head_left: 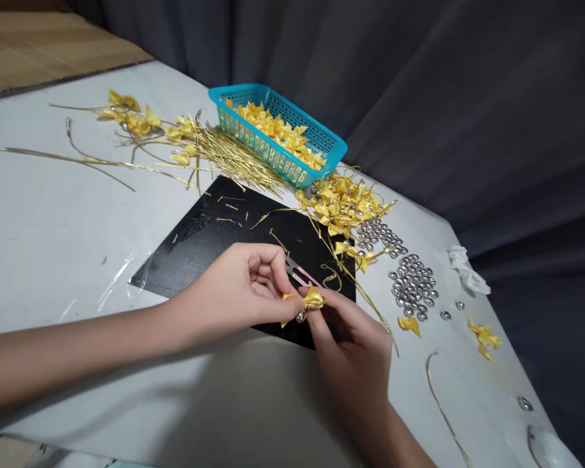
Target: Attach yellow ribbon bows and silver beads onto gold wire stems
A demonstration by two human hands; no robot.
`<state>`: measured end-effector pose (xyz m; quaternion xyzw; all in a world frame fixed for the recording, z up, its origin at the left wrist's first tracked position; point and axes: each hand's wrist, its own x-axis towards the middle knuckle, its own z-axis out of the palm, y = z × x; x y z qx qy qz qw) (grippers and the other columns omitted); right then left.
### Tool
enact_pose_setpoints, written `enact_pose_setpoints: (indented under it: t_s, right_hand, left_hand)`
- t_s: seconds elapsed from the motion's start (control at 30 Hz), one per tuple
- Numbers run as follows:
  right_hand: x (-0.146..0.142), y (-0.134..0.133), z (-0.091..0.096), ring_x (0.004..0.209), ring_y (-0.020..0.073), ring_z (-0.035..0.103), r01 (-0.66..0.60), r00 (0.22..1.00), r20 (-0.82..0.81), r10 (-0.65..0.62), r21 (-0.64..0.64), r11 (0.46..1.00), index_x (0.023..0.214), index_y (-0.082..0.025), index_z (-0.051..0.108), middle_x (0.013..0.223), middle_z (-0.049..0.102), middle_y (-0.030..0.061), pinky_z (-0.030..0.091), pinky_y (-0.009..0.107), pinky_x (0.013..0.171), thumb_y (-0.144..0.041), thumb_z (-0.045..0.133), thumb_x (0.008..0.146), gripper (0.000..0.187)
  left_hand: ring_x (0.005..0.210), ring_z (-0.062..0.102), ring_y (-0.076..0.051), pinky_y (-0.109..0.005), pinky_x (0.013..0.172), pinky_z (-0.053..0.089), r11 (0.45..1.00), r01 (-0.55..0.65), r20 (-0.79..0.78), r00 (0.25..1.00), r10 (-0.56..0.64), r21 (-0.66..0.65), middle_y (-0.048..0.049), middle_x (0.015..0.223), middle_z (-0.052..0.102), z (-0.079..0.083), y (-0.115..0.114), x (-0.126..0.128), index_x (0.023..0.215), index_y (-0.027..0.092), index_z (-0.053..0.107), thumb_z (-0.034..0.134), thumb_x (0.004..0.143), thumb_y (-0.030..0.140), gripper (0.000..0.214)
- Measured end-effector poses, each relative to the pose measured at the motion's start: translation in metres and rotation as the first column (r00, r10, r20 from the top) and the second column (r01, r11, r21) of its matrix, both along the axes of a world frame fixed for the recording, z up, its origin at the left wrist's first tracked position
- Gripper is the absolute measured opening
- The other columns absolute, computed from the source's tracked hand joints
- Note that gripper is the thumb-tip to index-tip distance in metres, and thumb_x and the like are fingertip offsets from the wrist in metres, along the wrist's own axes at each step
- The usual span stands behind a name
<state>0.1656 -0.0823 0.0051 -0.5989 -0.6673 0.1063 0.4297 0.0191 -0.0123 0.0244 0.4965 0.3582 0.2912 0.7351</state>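
Note:
My left hand (244, 283) and my right hand (355, 341) meet over the near edge of a black mat (214, 234). Between their fingertips is a small yellow ribbon bow (312, 299), pinched from both sides. A silver bead (301, 316) shows just below the bow at my left fingertips. Small snips with a pink handle (299, 274) lie on the mat right behind my left fingers. Short gold wire clippings are scattered over the mat.
A blue basket (316, 140) of yellow bows stands at the back. Gold wires (234, 156) lie left of it, a heap of bows (341, 205) and silver beads (412, 286) on the right. White tissue (468, 273) sits near the table's right edge.

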Motion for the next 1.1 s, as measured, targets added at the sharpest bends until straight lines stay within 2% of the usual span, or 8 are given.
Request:
enact_pose_setpoints:
  t_s: [0.17,0.37,0.6,0.67,0.77,0.93,1.0,1.1]
  right_hand:
    - [0.0,0.0,0.001,0.069,0.014,0.067,-0.019,1.0,-0.007,0.019,0.018,1.0,0.085,-0.017,0.067,0.081,0.072,0.0027,0.056,0.023,0.066,-0.007,0.056,0.078,0.016]
    - [0.0,-0.001,0.001,0.071,0.0153,0.068,-0.022,1.0,-0.012,0.022,-0.018,1.0,0.086,-0.018,0.067,0.083,0.072,0.0024,0.056,0.028,0.072,-0.008,0.056,0.078,0.018]
    - [0.0,0.0,0.001,0.071,0.0131,0.067,-0.03,1.0,-0.001,0.03,-0.001,1.0,0.086,-0.017,0.067,0.083,0.072,0.0024,0.054,0.024,0.07,-0.007,0.056,0.079,0.015]
    - [0.0,0.0,0.001,0.07,0.013,0.067,-0.032,0.999,-0.008,0.032,0.001,1.0,0.086,-0.016,0.066,0.082,0.071,0.0024,0.054,0.023,0.069,-0.007,0.056,0.079,0.014]
    - [0.0,-0.001,0.001,0.066,0.011,0.064,-0.046,0.998,-0.038,0.045,-0.037,0.998,0.084,-0.016,0.064,0.08,0.07,0.0012,0.052,0.021,0.066,-0.007,0.057,0.08,0.013]
    - [0.002,-0.003,0.003,0.071,0.0102,0.061,-0.11,0.987,-0.127,0.101,-0.067,0.992,0.088,-0.019,0.061,0.084,0.065,0.001,0.05,0.02,0.063,-0.007,0.053,0.083,0.015]
    - [0.002,-0.004,0.003,0.07,0.0098,0.061,-0.118,0.987,-0.116,0.109,-0.07,0.991,0.087,-0.019,0.06,0.082,0.064,0.0005,0.05,0.02,0.062,-0.007,0.053,0.083,0.015]
    - [0.0,-0.005,0.003,0.068,0.0085,0.061,-0.079,0.994,-0.081,0.076,-0.041,0.996,0.086,-0.018,0.062,0.08,0.066,-0.0007,0.05,0.018,0.061,-0.007,0.055,0.082,0.014]
  left_hand:
    - [0.046,0.052,-0.004,-0.012,0.044,0.039,0.999,0.009,0.002,1.0,-0.009,0.035,-0.0004,0.064,0.068,-0.001,-0.001,-0.001,0.055,0.015,0.046,0.071,0.061,0.008,0.027]
    - [0.05,0.056,-0.007,-0.014,0.045,0.039,0.995,0.001,-0.069,0.998,0.005,0.098,-0.0012,0.065,0.068,-0.002,-0.002,-0.003,0.057,0.016,0.046,0.073,0.062,0.016,0.027]
    - [0.056,0.059,-0.01,-0.016,0.047,0.04,0.989,0.021,-0.105,0.994,-0.005,0.149,-0.0013,0.064,0.067,0.0,-0.004,-0.004,0.057,0.017,0.046,0.07,0.064,0.016,0.024]
    - [0.052,0.055,-0.008,-0.015,0.046,0.039,0.995,0.011,-0.073,0.997,-0.004,0.094,0.0001,0.063,0.067,0.0,-0.001,-0.003,0.057,0.017,0.046,0.071,0.061,0.012,0.026]
    - [0.049,0.052,-0.005,-0.014,0.046,0.037,0.998,0.001,-0.031,1.0,-0.003,-0.061,0.0038,0.057,0.063,-0.001,0.005,-0.003,0.056,0.016,0.047,0.073,0.057,0.009,0.027]
    - [0.053,0.053,-0.004,-0.012,0.051,0.038,0.946,0.014,0.06,0.998,0.006,-0.325,0.0067,0.05,0.058,-0.004,0.009,-0.002,0.053,0.015,0.05,0.07,0.061,0.011,0.022]
    - [0.053,0.053,-0.005,-0.013,0.052,0.038,0.933,0.026,0.066,0.998,-0.002,-0.358,0.0067,0.049,0.058,-0.004,0.008,-0.002,0.052,0.015,0.05,0.07,0.06,0.011,0.023]
    - [0.052,0.052,-0.005,-0.014,0.051,0.036,0.945,0.005,0.016,1.0,0.0,-0.326,0.0067,0.048,0.058,-0.003,0.008,-0.001,0.053,0.015,0.049,0.072,0.06,0.011,0.024]
